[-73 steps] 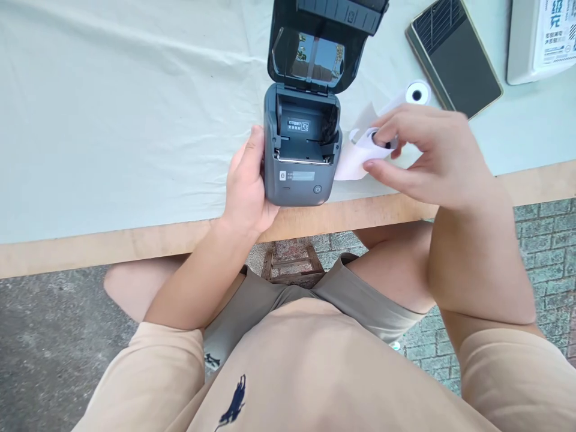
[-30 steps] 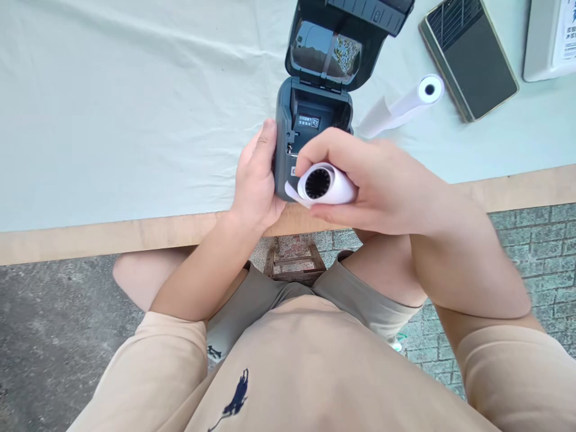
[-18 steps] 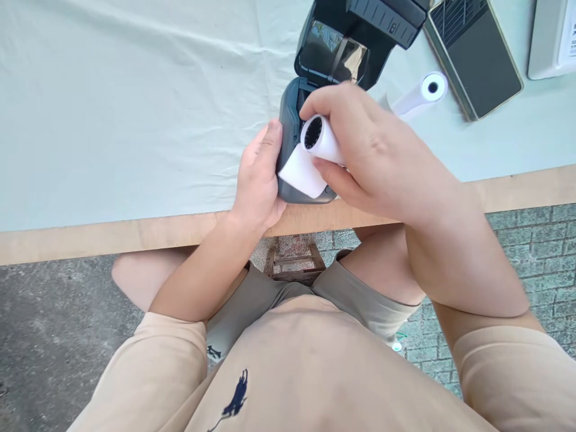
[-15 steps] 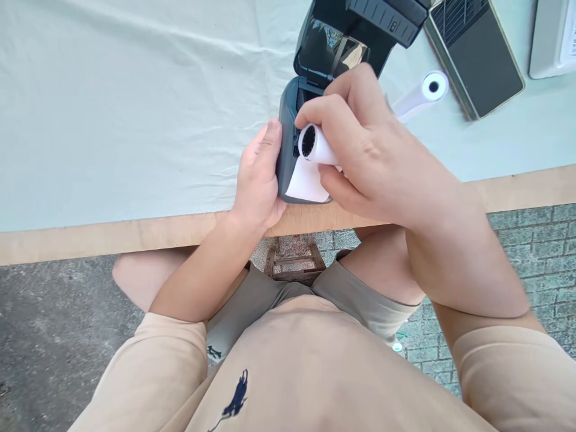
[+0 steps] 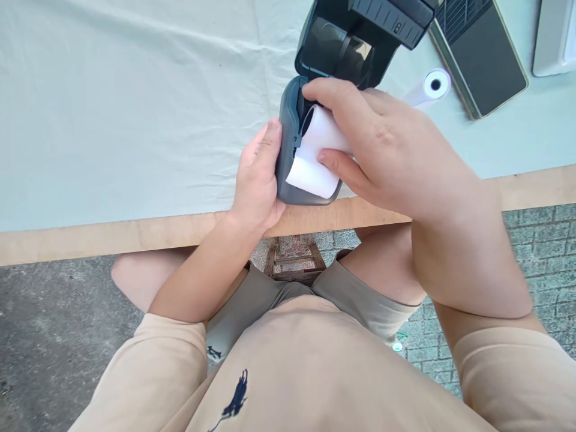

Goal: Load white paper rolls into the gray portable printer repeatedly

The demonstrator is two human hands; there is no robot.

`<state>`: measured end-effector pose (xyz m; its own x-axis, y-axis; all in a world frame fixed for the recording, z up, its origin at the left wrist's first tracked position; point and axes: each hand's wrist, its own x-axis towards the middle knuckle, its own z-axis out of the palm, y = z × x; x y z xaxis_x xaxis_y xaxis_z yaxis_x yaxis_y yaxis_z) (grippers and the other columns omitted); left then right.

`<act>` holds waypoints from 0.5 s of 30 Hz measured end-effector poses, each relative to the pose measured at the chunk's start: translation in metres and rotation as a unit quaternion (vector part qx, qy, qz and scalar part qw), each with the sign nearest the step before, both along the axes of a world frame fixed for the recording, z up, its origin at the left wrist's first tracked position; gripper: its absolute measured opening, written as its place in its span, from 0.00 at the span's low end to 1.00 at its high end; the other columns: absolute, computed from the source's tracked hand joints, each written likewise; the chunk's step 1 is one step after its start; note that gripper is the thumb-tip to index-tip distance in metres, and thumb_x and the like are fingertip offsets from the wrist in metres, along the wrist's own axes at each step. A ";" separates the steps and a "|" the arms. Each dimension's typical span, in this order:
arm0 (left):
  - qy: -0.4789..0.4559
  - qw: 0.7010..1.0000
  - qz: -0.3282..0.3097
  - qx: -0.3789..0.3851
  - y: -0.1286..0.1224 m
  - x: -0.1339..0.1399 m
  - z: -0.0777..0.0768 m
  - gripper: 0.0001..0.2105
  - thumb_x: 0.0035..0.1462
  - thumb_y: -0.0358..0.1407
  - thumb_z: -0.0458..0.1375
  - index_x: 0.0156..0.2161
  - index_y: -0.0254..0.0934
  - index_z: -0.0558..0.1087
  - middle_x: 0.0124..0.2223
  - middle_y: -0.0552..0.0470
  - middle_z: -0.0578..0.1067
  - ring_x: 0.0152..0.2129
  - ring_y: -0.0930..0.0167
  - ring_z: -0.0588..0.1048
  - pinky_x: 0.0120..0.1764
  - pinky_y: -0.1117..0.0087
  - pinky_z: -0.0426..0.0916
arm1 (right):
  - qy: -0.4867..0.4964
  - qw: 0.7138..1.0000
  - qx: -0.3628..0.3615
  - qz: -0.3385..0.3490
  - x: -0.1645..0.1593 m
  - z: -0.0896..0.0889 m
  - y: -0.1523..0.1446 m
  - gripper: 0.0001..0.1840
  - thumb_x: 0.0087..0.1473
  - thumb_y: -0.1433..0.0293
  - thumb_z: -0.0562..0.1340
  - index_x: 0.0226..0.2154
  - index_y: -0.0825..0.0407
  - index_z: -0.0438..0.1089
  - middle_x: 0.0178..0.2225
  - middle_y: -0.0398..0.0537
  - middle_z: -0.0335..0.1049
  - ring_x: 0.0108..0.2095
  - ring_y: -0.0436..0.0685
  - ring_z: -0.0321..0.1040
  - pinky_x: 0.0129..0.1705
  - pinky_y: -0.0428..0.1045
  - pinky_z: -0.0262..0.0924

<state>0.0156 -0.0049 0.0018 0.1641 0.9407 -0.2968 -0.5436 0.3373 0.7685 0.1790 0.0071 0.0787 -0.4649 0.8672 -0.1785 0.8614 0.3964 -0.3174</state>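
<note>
A dark grey receipt printer (image 5: 287,162) stands at the table's near edge with its black lid (image 5: 324,45) swung up and back. My left hand (image 5: 261,174) grips the printer's left side, thumb along its wall. In my right hand (image 5: 373,144) is a white paper roll (image 5: 330,132), pinched between thumb and fingers. The roll sits at the printer's open compartment, its loose paper end hanging over the front rim. Its hollow end faces left. Whether the roll touches the compartment floor is hidden by my hand.
A second white paper roll (image 5: 429,89) lies right of the printer. Beyond it are a dark flat device with a gold-coloured edge (image 5: 488,66) and a pale grey device (image 5: 546,42). A pale cloth (image 5: 135,120) covers the table, with a bare wooden front edge (image 5: 112,231).
My right hand has moved the paper roll up and deeper toward the printer's compartment. Its index finger now reaches the compartment's far side. My left hand has hardly moved.
</note>
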 end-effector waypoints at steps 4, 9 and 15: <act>-0.020 1.000 -0.002 0.003 0.001 0.000 0.002 0.14 0.72 0.41 0.52 0.41 0.36 0.76 0.37 0.51 0.78 0.48 0.67 0.80 0.55 0.69 0.74 | 0.036 0.999 -0.038 0.003 0.000 0.003 0.000 0.24 0.61 0.66 0.53 0.59 0.45 0.51 0.48 0.54 0.70 0.42 0.65 0.68 0.37 0.59 0.59; -0.023 1.000 -0.001 0.003 0.001 0.001 0.000 0.15 0.72 0.42 0.51 0.38 0.37 0.75 0.33 0.52 0.76 0.46 0.68 0.80 0.55 0.67 0.75 | 0.060 0.998 -0.013 0.003 -0.001 0.002 0.000 0.15 0.60 0.70 0.51 0.50 0.43 0.53 0.46 0.50 0.69 0.40 0.62 0.66 0.37 0.57 0.58; 0.000 1.000 0.002 0.004 0.000 -0.001 -0.003 0.16 0.69 0.48 0.54 0.43 0.38 0.75 0.42 0.49 0.77 0.51 0.63 0.78 0.56 0.62 0.74 | 0.017 0.997 0.073 0.005 -0.004 0.003 0.000 0.13 0.60 0.68 0.54 0.48 0.43 0.62 0.54 0.52 0.70 0.52 0.68 0.67 0.51 0.63 0.62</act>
